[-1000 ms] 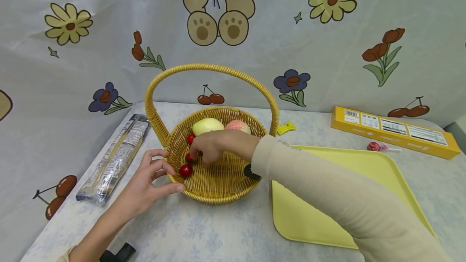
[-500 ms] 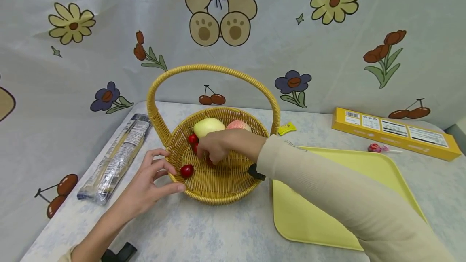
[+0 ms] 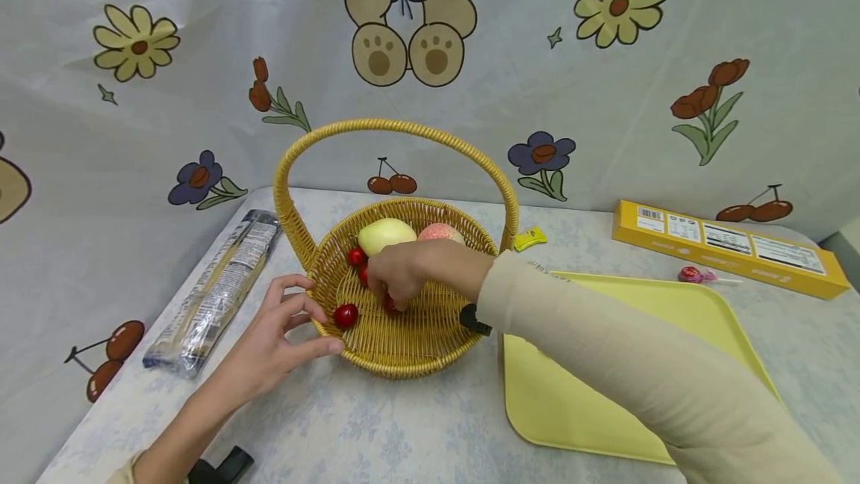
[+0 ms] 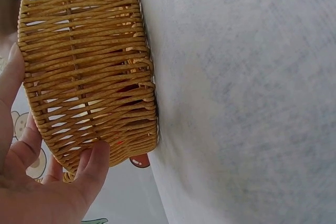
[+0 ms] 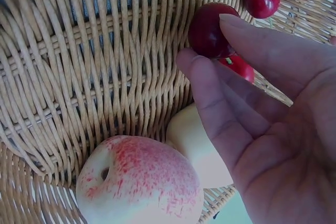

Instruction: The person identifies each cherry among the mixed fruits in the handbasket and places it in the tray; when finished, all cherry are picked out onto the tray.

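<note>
A cloth printed with a bear and flowers hangs behind the pale desk [image 3: 376, 432], where a woven basket [image 3: 403, 349] holds a yellow fruit [image 3: 384, 233], a peach [image 5: 139, 182] and several cherries. The right hand [image 3: 396, 271] reaches into the basket and pinches one cherry [image 5: 209, 30] between thumb and fingertips, low against the weave, while the left hand [image 3: 272, 338] rests with relaxed fingers on the rim beside it. By my judgement the work is early: the yellow tray [image 3: 605, 394] to the right of that arm carries nothing visible, and the other fruit lies in the basket.
</note>
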